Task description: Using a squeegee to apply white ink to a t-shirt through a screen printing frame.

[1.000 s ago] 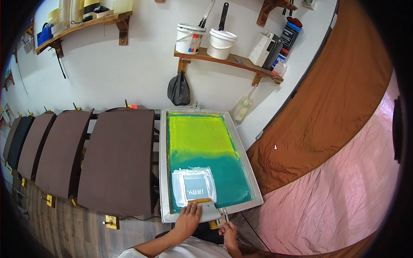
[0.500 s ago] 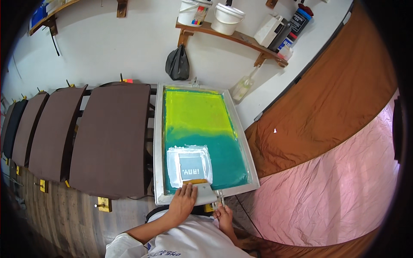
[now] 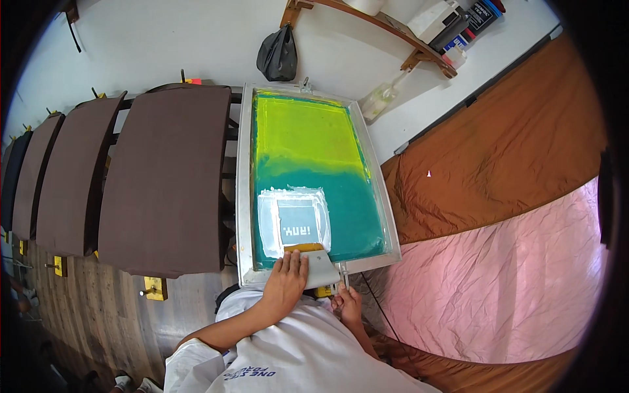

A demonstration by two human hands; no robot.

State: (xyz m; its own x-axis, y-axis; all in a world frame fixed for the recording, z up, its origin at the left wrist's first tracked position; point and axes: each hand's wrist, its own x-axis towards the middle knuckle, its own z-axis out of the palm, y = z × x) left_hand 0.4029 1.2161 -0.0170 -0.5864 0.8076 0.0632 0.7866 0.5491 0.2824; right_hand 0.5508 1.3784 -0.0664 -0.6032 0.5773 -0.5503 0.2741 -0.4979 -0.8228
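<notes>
A screen printing frame [image 3: 245, 196] lies before me, its mesh yellow-green at the far part and teal [image 3: 354, 223] nearer me. A square of white ink surrounds a pale stencil window [image 3: 298, 219] with small lettering. My left hand [image 3: 287, 278] is closed on a grey squeegee [image 3: 321, 270] with an orange-brown blade, resting at the frame's near edge, just below the white ink. Beside it, my right hand [image 3: 348, 302] has its fingers curled at a metal clamp [image 3: 343, 278] on the near edge; its grip is partly hidden.
Several brown padded platens [image 3: 164, 183] stand in a row to the left, with yellow brackets [image 3: 154, 289]. A wall shelf [image 3: 386, 29] holds containers, and a black bag [image 3: 277, 56] hangs below it. Brown and pink sheeting [image 3: 485, 295] fills the right. Shoes [image 3: 123, 381] show at lower left.
The view has tilted down, so the frame and platens sit higher in the picture. Both hands keep about the same places on the squeegee and at the clamp.
</notes>
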